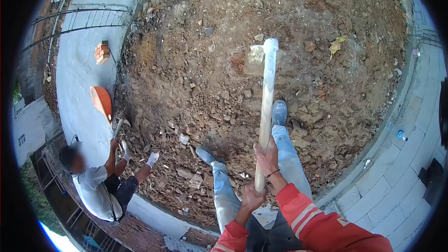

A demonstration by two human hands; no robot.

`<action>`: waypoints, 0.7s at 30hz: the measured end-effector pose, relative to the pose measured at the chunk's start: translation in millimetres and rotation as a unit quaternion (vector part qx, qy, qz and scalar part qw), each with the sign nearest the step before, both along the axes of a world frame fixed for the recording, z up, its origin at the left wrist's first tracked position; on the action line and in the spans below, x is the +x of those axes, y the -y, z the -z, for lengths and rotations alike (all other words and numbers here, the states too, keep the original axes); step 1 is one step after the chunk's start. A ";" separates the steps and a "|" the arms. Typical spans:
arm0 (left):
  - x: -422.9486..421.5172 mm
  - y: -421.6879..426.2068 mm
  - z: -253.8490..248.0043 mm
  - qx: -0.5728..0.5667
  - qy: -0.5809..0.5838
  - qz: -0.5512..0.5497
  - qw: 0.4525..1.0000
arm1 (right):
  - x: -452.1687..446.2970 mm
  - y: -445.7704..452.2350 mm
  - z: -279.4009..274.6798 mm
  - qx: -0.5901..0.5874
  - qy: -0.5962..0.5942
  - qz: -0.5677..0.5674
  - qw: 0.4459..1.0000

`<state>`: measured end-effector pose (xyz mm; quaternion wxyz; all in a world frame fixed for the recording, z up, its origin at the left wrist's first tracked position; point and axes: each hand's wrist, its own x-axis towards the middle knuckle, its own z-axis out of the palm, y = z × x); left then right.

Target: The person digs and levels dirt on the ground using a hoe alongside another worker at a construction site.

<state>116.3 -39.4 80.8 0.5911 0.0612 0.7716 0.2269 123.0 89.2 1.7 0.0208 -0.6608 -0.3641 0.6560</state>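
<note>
A long pale wooden handle [267, 98] runs up the middle of the view from my body. Its whitish top end lies over the soil, beside a flat, dusty, squarish piece [255, 60] that could be the tool's head or a stone. My left hand [253, 195] is wrapped round the lower part of the handle. Higher up, my right hand [267, 155] is closed round the same handle, a dark band at its wrist. Both sleeves are red. My two shoes stand on the broken brown soil, one on each side of the handle's lower half.
Loose soil and stones [210, 88] surround my feet. At the left a person [95, 189] crouches, holding a tool. An orange shovel-like blade [101, 102] and stacked bricks [101, 52] lie on grey concrete [79, 72]. A bottle [402, 135] lies on the right paving [373, 191].
</note>
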 end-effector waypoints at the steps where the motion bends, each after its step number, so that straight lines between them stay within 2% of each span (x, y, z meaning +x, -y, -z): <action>1: 1.1 -24.3 21.1 0.070 -0.031 0.010 0.997 | -0.7 -36.6 2.6 0.079 -0.018 -0.004 0.997; 2: -8.2 -60.6 34.0 0.132 -0.017 0.001 0.991 | -12.5 -84.0 -11.8 0.123 -0.045 0.002 0.991; 5: -46.7 -175.5 71.0 0.306 -0.078 -0.010 0.949 | -46.5 -201.1 -18.7 0.286 -0.099 0.013 0.953; 7: -77.1 -234.0 97.5 0.411 -0.196 0.014 0.890 | -76.2 -259.5 -12.6 0.369 -0.073 0.006 0.927; 9: -110.5 -264.8 110.5 0.387 -0.124 0.020 0.914 | -102.3 -294.2 14.7 0.401 -0.062 0.007 0.914; 10: -121.4 -265.8 117.2 0.356 -0.146 0.034 0.922 | -110.0 -298.9 29.9 0.395 -0.058 0.005 0.917; 11: -122.7 -251.6 126.8 0.355 -0.147 0.039 0.922 | -112.0 -285.6 40.4 0.394 -0.058 0.010 0.917; 13: -121.8 -211.2 150.6 0.272 -0.218 0.062 0.935 | -115.7 -243.4 70.0 0.233 -0.034 -0.035 0.971; 14: -113.2 -171.2 155.5 0.226 -0.212 0.072 0.948 | -111.4 -204.5 110.9 0.156 -0.046 0.021 0.986; 15: -104.5 -131.8 159.4 0.117 -0.070 0.063 0.989 | -101.5 -154.5 142.1 0.094 -0.016 0.032 0.995; 16: -94.1 -89.1 144.4 0.025 -0.109 0.087 0.990 | -84.5 -106.8 163.7 0.015 -0.040 -0.013 0.999; 17: -92.7 -43.9 146.3 0.040 -0.070 0.098 0.992 | -81.2 -59.2 169.5 0.048 -0.003 0.026 0.999; 18: -79.3 -0.8 160.2 0.035 -0.127 0.085 0.988 | -61.9 -16.9 215.6 0.161 0.032 -0.034 0.986; 19: -83.3 26.7 136.3 0.022 -0.037 0.060 0.997 | -70.2 11.8 140.2 0.108 0.019 0.025 0.994; 21: -61.9 100.9 119.3 0.058 -0.097 0.116 0.987 | -54.4 75.7 103.2 0.003 -0.004 0.061 0.998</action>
